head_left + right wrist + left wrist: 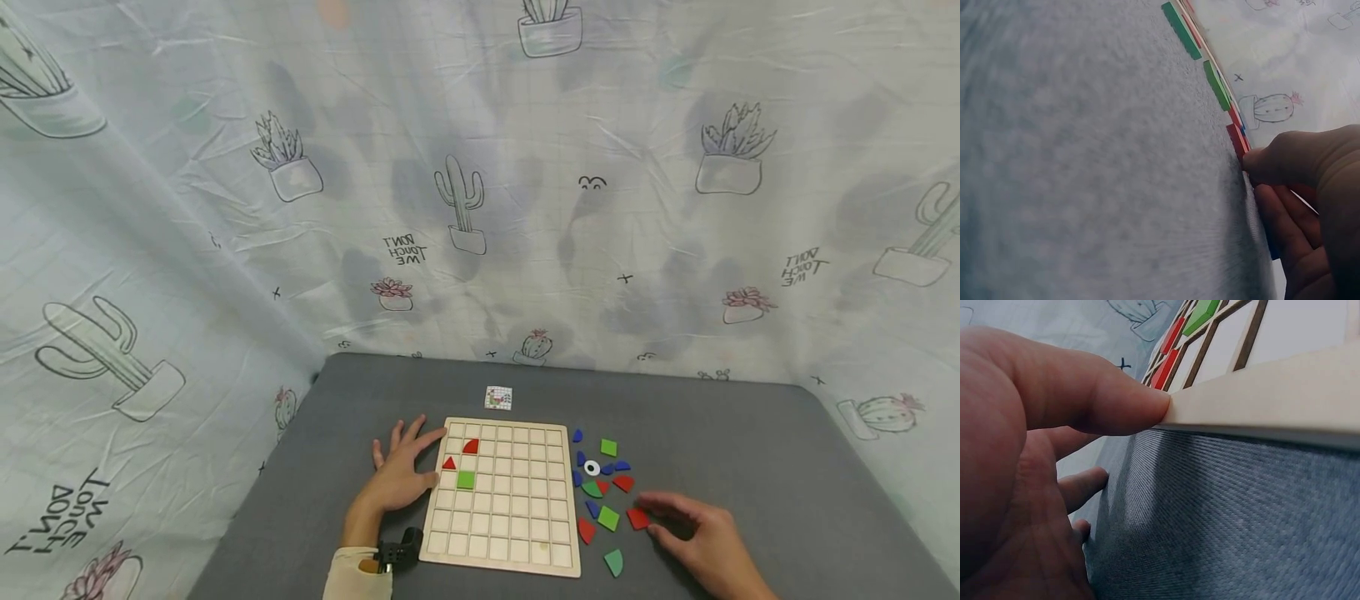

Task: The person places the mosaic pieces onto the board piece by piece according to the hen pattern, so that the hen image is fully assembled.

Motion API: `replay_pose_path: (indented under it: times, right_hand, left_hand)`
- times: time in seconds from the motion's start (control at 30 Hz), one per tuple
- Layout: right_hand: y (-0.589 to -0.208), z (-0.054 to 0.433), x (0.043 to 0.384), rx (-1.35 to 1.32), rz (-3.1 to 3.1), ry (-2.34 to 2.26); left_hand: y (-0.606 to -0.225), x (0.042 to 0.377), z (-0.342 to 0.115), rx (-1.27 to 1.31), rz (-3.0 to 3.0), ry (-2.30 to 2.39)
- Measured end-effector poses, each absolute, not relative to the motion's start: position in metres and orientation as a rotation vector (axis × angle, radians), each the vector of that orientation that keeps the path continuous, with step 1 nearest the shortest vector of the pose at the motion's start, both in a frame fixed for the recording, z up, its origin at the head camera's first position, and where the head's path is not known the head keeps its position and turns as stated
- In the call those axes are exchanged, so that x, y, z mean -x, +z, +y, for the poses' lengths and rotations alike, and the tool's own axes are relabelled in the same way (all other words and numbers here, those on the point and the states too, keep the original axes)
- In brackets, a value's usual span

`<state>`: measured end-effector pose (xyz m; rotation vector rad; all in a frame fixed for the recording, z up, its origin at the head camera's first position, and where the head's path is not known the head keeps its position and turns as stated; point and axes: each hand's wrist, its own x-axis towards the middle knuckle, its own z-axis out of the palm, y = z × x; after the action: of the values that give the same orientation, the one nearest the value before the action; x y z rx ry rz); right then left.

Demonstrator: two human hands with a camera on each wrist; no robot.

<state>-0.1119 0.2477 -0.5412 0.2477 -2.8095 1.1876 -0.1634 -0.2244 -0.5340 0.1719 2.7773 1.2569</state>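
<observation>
A wooden grid board (519,483) lies on the dark table, with a red quarter-round piece (471,447), a red triangle (449,463) and a green square (466,480) in its cells. My left hand (400,477) rests at the board's left side, fingers spread; thumb and index tips touch its edge, and the left wrist view shows the thumb (1129,403) against the wooden side. To the right of the board, my right hand (703,527) pinches a red square (637,519) at the table surface. Its thumb meets the red edge (1237,142) in the right wrist view.
Along the board's right side lie loose pieces: green squares (608,519), a green quarter-round (614,562), several blue pieces (622,466), red ones (586,531) and a white disc with a dark centre (592,468). Behind the board is a small pattern card (498,397). Printed curtains (525,250) surround the table.
</observation>
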Motion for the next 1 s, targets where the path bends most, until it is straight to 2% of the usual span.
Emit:
replay_pose_path:
  times: [0.3,0.7,1.0]
  right_hand:
    - [-0.544,0.244,0.113,-0.346,-2.768,1.051]
    - [-0.537,0.242,0.105,-0.147,-2.888,1.060]
    - [-0.523,0.214,0.096,-0.085,-2.814,1.256]
  left_hand:
    - [-0.534,0.163,-0.226,-0.180,2.776,1.257]
    - [-0.535,0.164,-0.224,-0.168,2.778,1.252]
    - [-0.533,0.164,-0.225,-0.171,2.767,1.254]
